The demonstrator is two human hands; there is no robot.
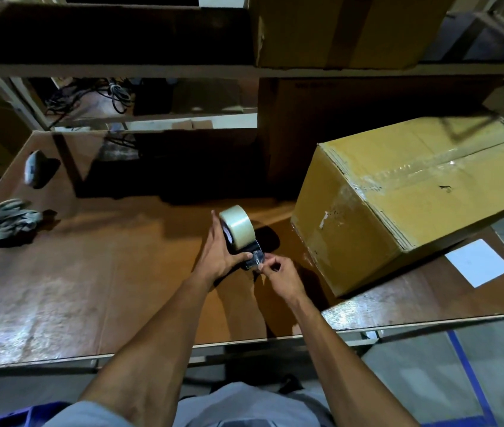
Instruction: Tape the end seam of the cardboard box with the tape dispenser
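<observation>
Your two bare forearms reach forward from the bottom edge, over the near rim of the counter (121, 272), which is a brown, worn board with shiny patches. Your left hand (218, 252) is closed around the black body of the tape dispenser (244, 245); the thumb lies across its front and the fingers go behind the roll. Your right hand (278, 277) is pinching the loose clear end of the tape (258, 260) between thumb and forefinger, right at the mouth of the dispenser, and the other fingers are curled in. On the dispenser sits the roll of clear tape (237, 226), tilted up and away from you. You hold the dispenser just above the counter or touching it; I cannot tell which.

To your right, near the hands but apart from them, the cardboard box (398, 195) lies on the counter, turned at an angle, with one end face toward the dispenser. Clear tape already runs along its top seam (429, 167) and wraps a little down onto that end face. Beside the box, near the right edge of the counter, lies a white sheet of paper (479, 266).

Far to your left, a pair of grey work gloves (4, 221) lies in a heap, and behind them is a small grey object (33, 167) that I cannot identify. Above the counter a shelf (152, 69) carries another cardboard box (352, 29).
</observation>
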